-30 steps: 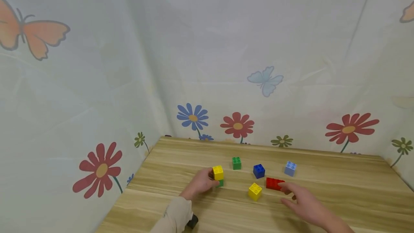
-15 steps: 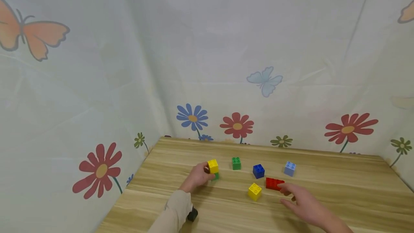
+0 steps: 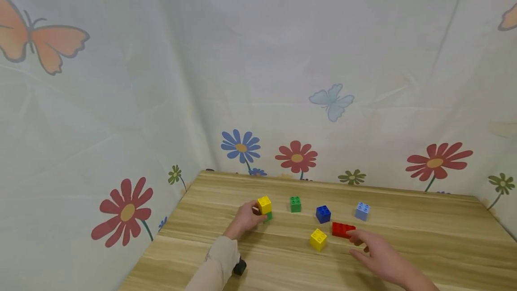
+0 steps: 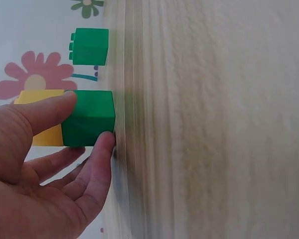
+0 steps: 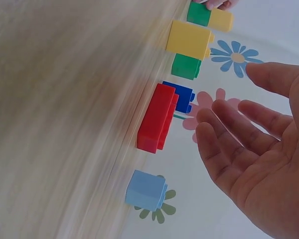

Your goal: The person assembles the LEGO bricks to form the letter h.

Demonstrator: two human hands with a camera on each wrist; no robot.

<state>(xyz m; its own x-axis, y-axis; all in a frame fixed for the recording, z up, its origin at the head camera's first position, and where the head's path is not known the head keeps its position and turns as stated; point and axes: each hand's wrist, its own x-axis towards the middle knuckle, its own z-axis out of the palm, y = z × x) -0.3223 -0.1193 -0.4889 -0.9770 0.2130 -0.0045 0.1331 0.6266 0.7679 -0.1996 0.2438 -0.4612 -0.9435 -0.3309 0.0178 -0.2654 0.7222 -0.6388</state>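
My left hand (image 3: 245, 219) holds a two-brick stack, a yellow toy brick (image 3: 264, 204) on top of a green one (image 3: 269, 216). In the left wrist view the thumb lies along the yellow brick and the seam, while a fingertip touches the lower green brick (image 4: 89, 119) beside the tabletop. My right hand (image 3: 381, 255) hovers with loosely bent fingers, gripping nothing. From the head it overlaps the end of the long red brick (image 3: 341, 229); the right wrist view shows a gap between its fingers and that red brick (image 5: 157, 119).
Loose on the wood-grain table (image 3: 291, 268) are a second green brick (image 3: 295, 204), a dark blue brick (image 3: 323, 213), a light blue brick (image 3: 362, 211) and another yellow brick (image 3: 318, 239). Behind it hangs a flowered curtain (image 3: 266, 57). A black wrist device (image 3: 240, 267) sits at my left sleeve.
My left hand has shifted left and a little farther back, carrying the yellow and green stack with it. My right hand and the loose bricks have stayed in place.
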